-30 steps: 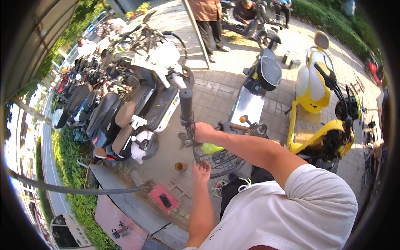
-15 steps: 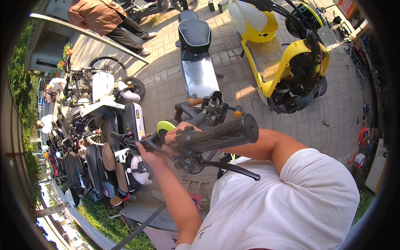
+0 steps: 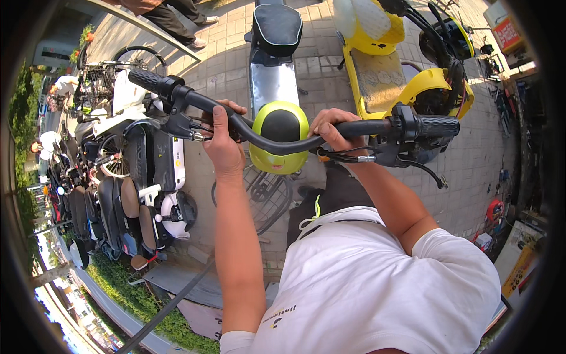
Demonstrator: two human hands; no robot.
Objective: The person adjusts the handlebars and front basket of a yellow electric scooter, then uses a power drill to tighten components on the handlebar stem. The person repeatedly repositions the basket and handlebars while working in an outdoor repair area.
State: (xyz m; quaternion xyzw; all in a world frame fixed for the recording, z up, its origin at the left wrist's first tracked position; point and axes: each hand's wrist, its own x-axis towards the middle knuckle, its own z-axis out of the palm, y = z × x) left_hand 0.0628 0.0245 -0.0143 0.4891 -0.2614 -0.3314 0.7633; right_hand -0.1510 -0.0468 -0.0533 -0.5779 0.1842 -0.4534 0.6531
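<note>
A black handlebar (image 3: 280, 147) lies crosswise in front of me, with ribbed grips, brake levers and cables at both ends. On its left half, my left hand (image 3: 227, 144) holds the bar, thumb on the near side and fingers curled behind. My right hand (image 3: 337, 131) is wrapped round the bar right of the middle, next to a cable. Behind the bar's middle sits a rounded lime-green housing (image 3: 278, 164) with a black panel. Beyond it is an electric scooter with a bare silver footboard (image 3: 274, 85) and a black seat (image 3: 277, 28).
A yellow scooter (image 3: 377, 79) with an opened front stands at the right. Several parked scooters and bikes (image 3: 135, 159) crowd the left. A person's legs (image 3: 177, 17) show at the far left beyond a metal rail (image 3: 147, 26). Tools lie along the right edge.
The handlebar has swung from pointing steeply toward me to lying crosswise. My hands have moved apart along it, and the lime-green housing has come into fuller view.
</note>
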